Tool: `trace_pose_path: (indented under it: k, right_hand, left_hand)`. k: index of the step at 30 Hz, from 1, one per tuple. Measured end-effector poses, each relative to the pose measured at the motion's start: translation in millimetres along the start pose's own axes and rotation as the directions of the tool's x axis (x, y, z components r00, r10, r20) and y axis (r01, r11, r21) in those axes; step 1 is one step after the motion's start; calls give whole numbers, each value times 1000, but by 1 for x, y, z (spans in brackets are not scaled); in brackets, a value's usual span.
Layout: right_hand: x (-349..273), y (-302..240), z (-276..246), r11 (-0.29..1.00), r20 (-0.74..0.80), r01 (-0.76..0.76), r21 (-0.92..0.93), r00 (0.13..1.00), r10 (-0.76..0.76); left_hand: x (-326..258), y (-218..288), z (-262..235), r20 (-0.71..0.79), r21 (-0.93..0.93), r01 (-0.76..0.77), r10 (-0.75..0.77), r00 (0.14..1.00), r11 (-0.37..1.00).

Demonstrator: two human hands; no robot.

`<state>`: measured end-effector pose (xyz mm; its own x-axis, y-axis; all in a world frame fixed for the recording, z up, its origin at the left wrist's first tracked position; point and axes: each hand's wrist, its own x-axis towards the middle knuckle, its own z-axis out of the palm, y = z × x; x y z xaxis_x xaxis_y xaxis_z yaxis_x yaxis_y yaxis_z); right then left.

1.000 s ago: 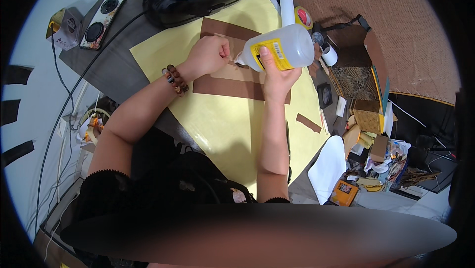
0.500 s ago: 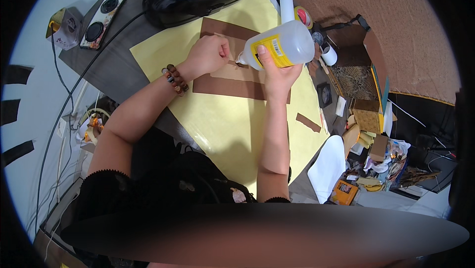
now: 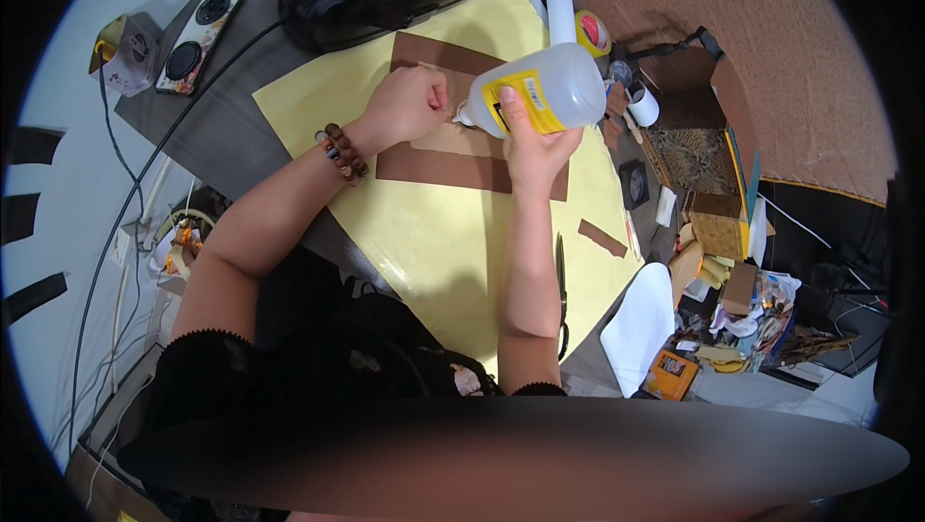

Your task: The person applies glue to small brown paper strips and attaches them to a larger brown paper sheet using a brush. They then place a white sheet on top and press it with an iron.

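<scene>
My right hand (image 3: 540, 154) is wrapped round a translucent white plastic bottle (image 3: 575, 86) with a yellow label. It lies tilted, its narrow spout pointing left and down, close to my left hand (image 3: 407, 104). That hand has its fingers curled closed; whether something is pinched in them is hidden. Beneath both hands is a dark brown rectangular sheet (image 3: 434, 167) with a lighter tan panel (image 3: 453, 141) in its middle. The sheet lies on a large piece of pale yellow paper (image 3: 405, 238). A brown strip (image 3: 602, 239) sits on the paper's right side.
A black and bronze clothes iron (image 3: 385, 3) stands at the back. Its dark cable runs left past a patterned flat object with two black discs (image 3: 200, 42). Scissors (image 3: 562, 295) lie beside my right forearm. Boxes and scraps (image 3: 742, 305) crowd the right.
My right hand has moved the bottle slightly left, bringing the spout nearer to my left hand. More of the scissors shows beside the right forearm. The left hand has hardly moved.
</scene>
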<state>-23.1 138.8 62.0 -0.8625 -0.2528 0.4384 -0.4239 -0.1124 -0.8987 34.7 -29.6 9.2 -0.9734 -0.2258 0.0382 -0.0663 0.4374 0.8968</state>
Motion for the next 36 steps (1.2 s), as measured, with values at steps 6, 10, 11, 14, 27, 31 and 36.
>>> trace_pose_path:
  k: [6,10,11,14,27,31,36]
  right_hand:
    - [2,-2,-6,994,-47,10,-106,999,-15]
    - [-2,-2,-4,998,-34,-10,-67,999,8]
    - [-3,0,-2,996,-28,0,-88,1000,-2]
    - [-3,2,-1,990,-36,23,-141,999,-28]
    - [-5,4,-2,992,-61,48,-119,997,-55]
    - [-3,3,-11,994,-100,33,-101,994,-43]
    - [-1,-5,-27,993,-179,-2,-116,984,-19]
  left_hand:
    - [0,-2,0,4,-5,4,-4,1000,1000]
    - [0,-1,0,-2,2,2,-2,1000,1000]
    - [0,-1,0,-3,-2,-4,4,1000,1000]
    - [0,-1,0,1,-12,-11,11,1000,1000]
    - [1,-2,0,23,8,-4,4,1000,1000]
    - [1,-4,0,28,-29,16,-15,1000,999]
    - [1,-4,1,9,16,-9,9,1000,1000]
